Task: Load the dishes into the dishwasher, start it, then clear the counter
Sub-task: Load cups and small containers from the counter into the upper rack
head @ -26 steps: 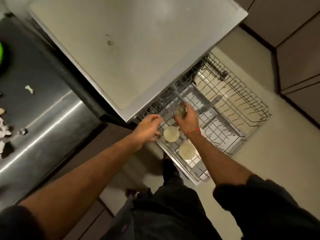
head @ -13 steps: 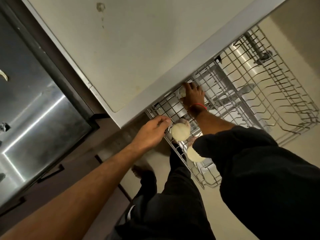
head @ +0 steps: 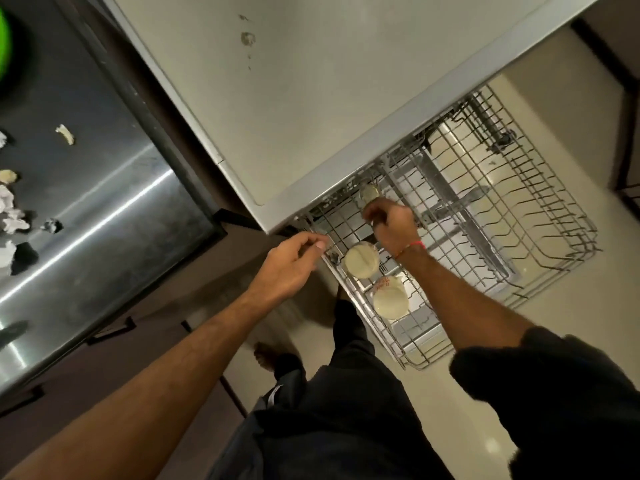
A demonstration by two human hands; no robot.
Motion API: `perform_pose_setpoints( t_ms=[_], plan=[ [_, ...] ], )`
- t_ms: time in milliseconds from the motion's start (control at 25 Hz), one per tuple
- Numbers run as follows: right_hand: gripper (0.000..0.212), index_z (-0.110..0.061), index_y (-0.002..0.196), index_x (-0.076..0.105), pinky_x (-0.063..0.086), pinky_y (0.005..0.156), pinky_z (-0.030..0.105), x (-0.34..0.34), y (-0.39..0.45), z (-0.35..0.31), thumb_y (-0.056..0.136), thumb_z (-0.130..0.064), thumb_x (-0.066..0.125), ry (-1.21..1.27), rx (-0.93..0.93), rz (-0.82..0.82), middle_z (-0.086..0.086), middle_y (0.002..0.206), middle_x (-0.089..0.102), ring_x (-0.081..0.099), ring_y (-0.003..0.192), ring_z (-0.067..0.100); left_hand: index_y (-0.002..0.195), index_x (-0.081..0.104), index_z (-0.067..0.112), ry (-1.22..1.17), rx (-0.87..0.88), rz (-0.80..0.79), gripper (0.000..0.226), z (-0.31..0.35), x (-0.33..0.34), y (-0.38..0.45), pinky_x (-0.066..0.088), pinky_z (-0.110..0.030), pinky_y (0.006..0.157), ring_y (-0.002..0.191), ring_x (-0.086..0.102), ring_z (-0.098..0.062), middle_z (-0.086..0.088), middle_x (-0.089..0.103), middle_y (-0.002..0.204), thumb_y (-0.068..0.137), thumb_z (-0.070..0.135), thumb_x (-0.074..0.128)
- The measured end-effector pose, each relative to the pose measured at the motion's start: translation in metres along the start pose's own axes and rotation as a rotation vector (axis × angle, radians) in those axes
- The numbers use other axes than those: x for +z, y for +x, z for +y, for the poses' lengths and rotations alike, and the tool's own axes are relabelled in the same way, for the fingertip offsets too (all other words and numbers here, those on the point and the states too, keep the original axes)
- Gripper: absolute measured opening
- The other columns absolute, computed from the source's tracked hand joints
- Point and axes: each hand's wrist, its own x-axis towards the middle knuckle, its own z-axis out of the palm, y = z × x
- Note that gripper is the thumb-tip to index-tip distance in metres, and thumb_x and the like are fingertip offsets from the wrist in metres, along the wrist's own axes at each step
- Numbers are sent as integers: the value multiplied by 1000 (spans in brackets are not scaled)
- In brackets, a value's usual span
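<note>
My right hand [head: 393, 225] is in the wire rack [head: 540, 216] just right of frame centre, fingers curled round a small cup [head: 369, 193] at the rack's far-left corner, under the edge of the worktop [head: 311, 98]. I judge I'm seating it mouth-down between the wires so it drains and doesn't tip. My left hand [head: 291, 268] is at the rack's left rim, fingers loosely curled; whether it pinches the wire or only rests there I cannot tell — likely it steadies the rack.

Two more cups, the near cup [head: 391, 299] and the mid cup [head: 362, 260], sit inverted along the rack's left side, pale round bases up. The near one carries reddish markings on its wall. They look like smooth glazed ceramic, hard and slippery when wet. The rack is thin coated wire in a grid, with rows of upright tines toward the right, mostly unfilled.

At the left of the frame, the steel counter [head: 104, 216] is brushed and shiny, with pale scraps [head: 10, 209] on it — still to be cleared.
</note>
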Motion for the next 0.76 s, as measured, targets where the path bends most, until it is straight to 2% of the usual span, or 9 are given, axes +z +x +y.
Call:
perform_pose_setpoints(
  t_ms=[40, 120, 240, 320, 440, 600, 760],
  plan=[
    [28, -10, 86, 71, 55, 76, 30, 4, -20, -22, 82, 9, 50, 24, -111, -46, -1, 85, 68, 63, 79, 11, 120, 68, 31, 10, 55, 50, 23, -7, -8, -10, 58, -30, 86, 96, 68, -6, 16, 70, 111, 104, 36, 52],
    [25, -14, 69, 66, 48, 63, 23, 21, -58, -75, 76, 4, 49, 51, -351, -125, -4, 66, 65, 57, 60, 8, 114, 71, 28, 18, 160, 167, 20, -24, -28, -36, 58, -33, 87, 93, 69, -4, 17, 72, 104, 103, 31, 54],
    [22, -11, 68, 64, 41, 65, 13, 64, -98, -152, 71, 3, 47, 158, -538, -174, -1, 66, 63, 52, 61, 4, 111, 71, 24, -26, 233, 369, 17, -57, -64, -80, 57, -26, 83, 94, 68, -1, 14, 72, 101, 103, 23, 56],
    [25, -6, 75, 66, 42, 72, 11, 104, -124, -204, 72, 10, 46, 250, -556, -244, 0, 73, 65, 55, 69, 2, 112, 70, 23, -73, 254, 510, 17, -93, -98, -116, 58, -28, 81, 92, 69, -4, 13, 72, 101, 102, 21, 57],
    [30, -6, 94, 66, 46, 77, 15, 168, -161, -277, 78, 9, 46, 344, -470, -411, 2, 84, 68, 62, 78, 3, 110, 70, 19, -203, 217, 700, 15, -153, -147, -167, 62, -37, 76, 85, 72, -16, 6, 74, 99, 101, 15, 59],
    [37, -24, 108, 62, 50, 72, 26, 262, -211, -353, 81, -1, 50, 300, -438, -625, 1, 95, 67, 60, 74, 2, 110, 71, 19, -350, 142, 937, 15, -233, -202, -243, 60, -28, 76, 85, 71, -6, 7, 75, 97, 100, 14, 61],
    [37, -24, 115, 60, 58, 81, 37, 340, -266, -413, 86, -1, 55, 185, -513, -784, 1, 102, 66, 65, 83, 10, 109, 69, 17, -520, 91, 1172, 16, -304, -238, -321, 57, -22, 67, 76, 71, -12, 1, 74, 94, 100, 10, 58]
  ],
)
